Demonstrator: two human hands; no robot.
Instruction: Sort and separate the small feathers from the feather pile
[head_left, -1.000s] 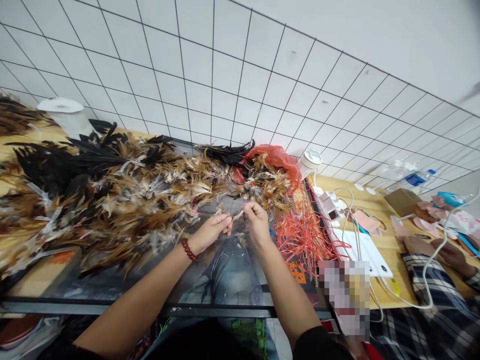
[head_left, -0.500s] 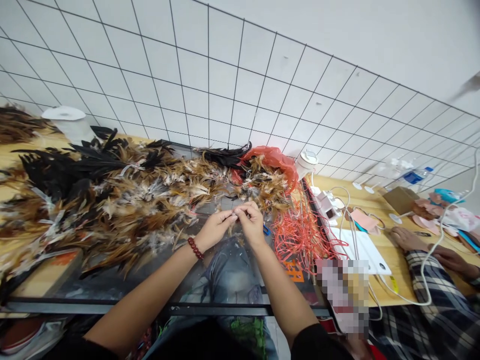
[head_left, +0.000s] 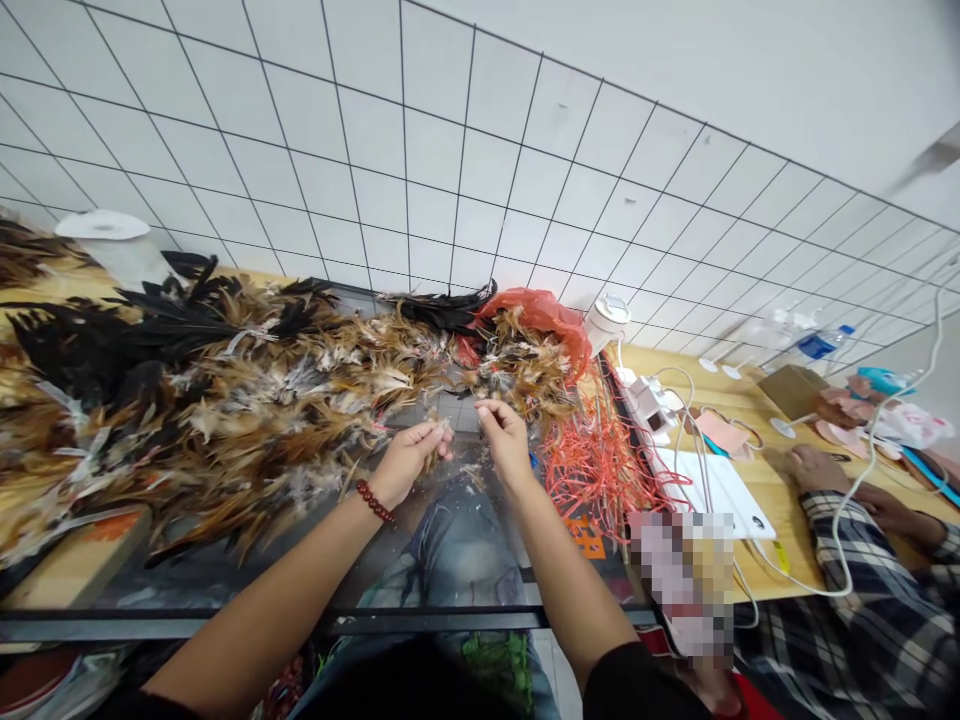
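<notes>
My left hand (head_left: pixel 411 458), with a red bead bracelet at the wrist, is closed on a small tuft of brownish feathers (head_left: pixel 430 462). Its fingers press the pale upper end, and the tips hang below. Across a small gap, my right hand (head_left: pixel 504 436) is closed in a pinch near the dark tabletop; anything between those fingertips is too small to name. Left of my hands spreads a large heap of brown, cream and black feathers (head_left: pixel 285 400). Bits of fluff lie on the glossy surface beneath. A tangle of red string (head_left: pixel 592 470) sits to the right of my right hand.
A red plastic bag (head_left: pixel 544 310) with feathers stands behind my hands. A ribbon spool (head_left: pixel 112 245) is back left. On the right are a white lidded cup (head_left: pixel 607 320), white cables, and a white flat device (head_left: pixel 712 490). A co-worker's hands and plaid sleeve (head_left: pixel 855 540) rest further right.
My hands, which were together at the fingertips, have moved apart. The left hand shifted left with the feather tuft, now visible in its fingers; the view turned slightly.
</notes>
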